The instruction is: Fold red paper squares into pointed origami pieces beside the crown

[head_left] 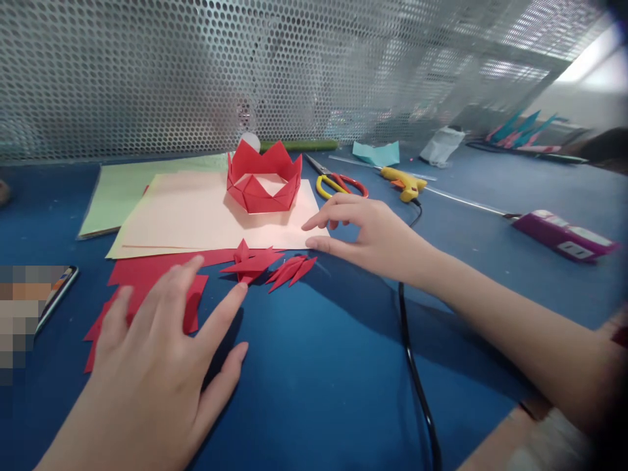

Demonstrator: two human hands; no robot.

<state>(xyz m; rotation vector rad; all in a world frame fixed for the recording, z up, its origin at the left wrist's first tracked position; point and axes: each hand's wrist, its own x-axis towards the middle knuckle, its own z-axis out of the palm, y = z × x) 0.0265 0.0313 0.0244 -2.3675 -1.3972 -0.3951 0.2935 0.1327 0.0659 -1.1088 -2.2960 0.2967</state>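
My left hand (pixel 161 347) is spread open above red paper sheets (pixel 157 281), and its index fingertip is at the edge of a folded red paper piece (pixel 252 265) with pointed tips. Whether the finger touches it I cannot tell. Just right of that lies a smaller folded red piece (pixel 293 269). My right hand (pixel 363 232), fingers apart and holding nothing, hovers at the right edge of the cream paper sheets (pixel 186 216). A red folded paper crown (pixel 265 190), shaped as a ring with points, stands on those sheets.
Behind the right hand lie scissors (pixel 341 185) with yellow and red handles and a yellow glue gun (pixel 405 183). A purple power strip (pixel 564 234) is at right; a black cable (pixel 412 366) crosses the front. At left lies a phone (pixel 59 294). A perforated metal panel (pixel 171 78) closes the back.
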